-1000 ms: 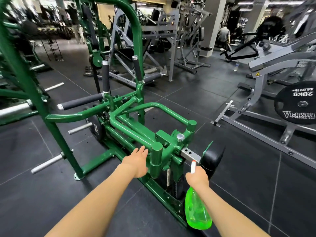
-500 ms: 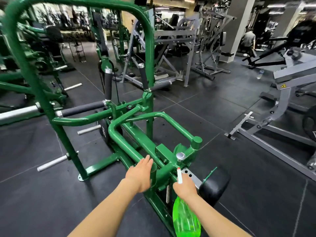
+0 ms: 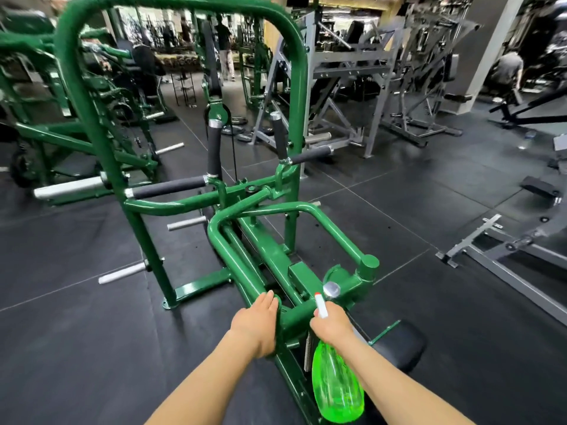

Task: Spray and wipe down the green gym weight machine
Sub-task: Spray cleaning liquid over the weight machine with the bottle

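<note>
Green painted steel tubing makes up the weight machine (image 3: 276, 259), which stands on the black rubber floor (image 3: 76, 348) directly ahead of and below the person, its main beam running away from the viewer toward the tall hoop frame at the far end. Left hand (image 3: 256, 322): fingers straight and together, palm laid flat on the near end of the frame, touching a short upright post; no cloth is visible under it, so whether it is wiping cannot be told. Right hand (image 3: 331, 326): curled round the neck of a translucent green spray bottle (image 3: 337, 384), bottle body hanging down toward the viewer, white nozzle (image 3: 320, 306) pointing up and forward. The nozzle tip sits just beside a round silver knob (image 3: 331, 289) on the near crossbar. Key relation: the unsprayed length of the machine lies forward of both hands along the beam's long axis, and the nozzle already faces that way. The right hand is nearer the knob and right-side tube; the left is nearer the left-side tube. Judgement: spraying stage, near end first. A black pad (image 3: 399, 345) sits just right of the bottle.
</note>
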`<state>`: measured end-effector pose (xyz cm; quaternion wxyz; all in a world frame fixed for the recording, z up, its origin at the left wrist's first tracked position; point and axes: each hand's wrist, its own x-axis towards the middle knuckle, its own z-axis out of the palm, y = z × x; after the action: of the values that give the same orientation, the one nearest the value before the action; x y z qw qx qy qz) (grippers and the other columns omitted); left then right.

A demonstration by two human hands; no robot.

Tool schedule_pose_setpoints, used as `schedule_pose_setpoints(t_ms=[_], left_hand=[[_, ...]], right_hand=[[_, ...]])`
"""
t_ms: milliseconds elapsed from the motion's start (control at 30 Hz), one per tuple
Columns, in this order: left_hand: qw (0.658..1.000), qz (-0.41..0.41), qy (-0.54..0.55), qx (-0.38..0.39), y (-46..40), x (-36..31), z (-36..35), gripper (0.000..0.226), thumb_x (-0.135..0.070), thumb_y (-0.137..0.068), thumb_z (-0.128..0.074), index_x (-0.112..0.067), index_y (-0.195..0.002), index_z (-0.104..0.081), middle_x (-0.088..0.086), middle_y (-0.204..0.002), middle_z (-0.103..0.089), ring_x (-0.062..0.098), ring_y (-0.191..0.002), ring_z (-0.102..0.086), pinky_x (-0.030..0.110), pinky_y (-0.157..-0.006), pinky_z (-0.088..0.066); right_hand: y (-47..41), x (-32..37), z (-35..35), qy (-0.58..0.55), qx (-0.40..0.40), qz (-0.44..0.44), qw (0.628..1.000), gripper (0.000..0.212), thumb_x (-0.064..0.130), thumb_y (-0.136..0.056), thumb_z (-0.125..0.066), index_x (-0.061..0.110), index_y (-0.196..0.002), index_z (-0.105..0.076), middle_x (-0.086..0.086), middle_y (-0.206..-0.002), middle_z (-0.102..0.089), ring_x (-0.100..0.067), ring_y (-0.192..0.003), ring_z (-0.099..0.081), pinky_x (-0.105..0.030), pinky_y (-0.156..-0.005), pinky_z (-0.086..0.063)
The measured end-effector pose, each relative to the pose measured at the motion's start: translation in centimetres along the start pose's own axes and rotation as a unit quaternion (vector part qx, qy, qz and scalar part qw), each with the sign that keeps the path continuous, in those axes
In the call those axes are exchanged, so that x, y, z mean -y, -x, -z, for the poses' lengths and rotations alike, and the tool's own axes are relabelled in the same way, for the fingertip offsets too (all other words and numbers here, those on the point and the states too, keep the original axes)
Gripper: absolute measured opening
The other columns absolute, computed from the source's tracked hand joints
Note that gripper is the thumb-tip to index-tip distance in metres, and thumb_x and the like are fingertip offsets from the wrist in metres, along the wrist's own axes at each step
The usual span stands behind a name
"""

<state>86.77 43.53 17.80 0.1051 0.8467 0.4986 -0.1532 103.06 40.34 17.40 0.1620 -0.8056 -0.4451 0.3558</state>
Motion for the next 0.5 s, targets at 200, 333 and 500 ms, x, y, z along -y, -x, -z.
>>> schedule_pose_setpoints(t_ms=[200, 333, 500], left_hand=[[1.000, 0.022, 0.010, 0.005, -0.5, -0.3, -0.3, 0.082, -0.015, -0.090, -0.047, -0.013, -0.155, 0.002, -0.002, -0.162, 0.010, 0.012, -0.149, 0.002, 0.038, -0.117, -0.028], [0.999, 0.024, 0.020, 0.011, -0.6, -0.3, -0.4, 0.082, -0.014, -0.089, -0.046, -0.013, -0.154, 0.003, -0.003, -0.161, 0.012, 0.012, -0.149, 0.004, 0.039, -0.116, -0.029], [0.999, 0.019, 0.048, -0.011, 0.0, -0.3, -0.8, 0.086, -0.020, -0.088, -0.049, -0.014, -0.154, 0.006, -0.004, -0.161, 0.015, 0.011, -0.148, 0.008, 0.037, -0.115, -0.030]], right_hand=[[-0.9, -1.3, 0.8, -0.104, -0.070, -0.073, 0.989, 0.012, 0.009, -0.090, -0.050, 0.004, -0.100, -0.055, -0.011, -0.098, -0.057, -0.027, -0.081, -0.049, -0.027, -0.068, -0.037], [-1.0, -2.3, 1.2, -0.124, -0.091, -0.124, 0.980, 0.028, 0.009, -0.088, -0.052, -0.001, -0.113, -0.057, -0.011, -0.100, -0.058, -0.028, -0.084, -0.052, -0.030, -0.071, -0.041], [-0.1, -2.1, 0.2, -0.031, -0.009, -0.036, 0.999, 0.007, 0.009, -0.088, -0.050, 0.011, -0.095, -0.052, -0.006, -0.094, -0.054, -0.025, -0.082, -0.050, -0.026, -0.067, -0.036]])
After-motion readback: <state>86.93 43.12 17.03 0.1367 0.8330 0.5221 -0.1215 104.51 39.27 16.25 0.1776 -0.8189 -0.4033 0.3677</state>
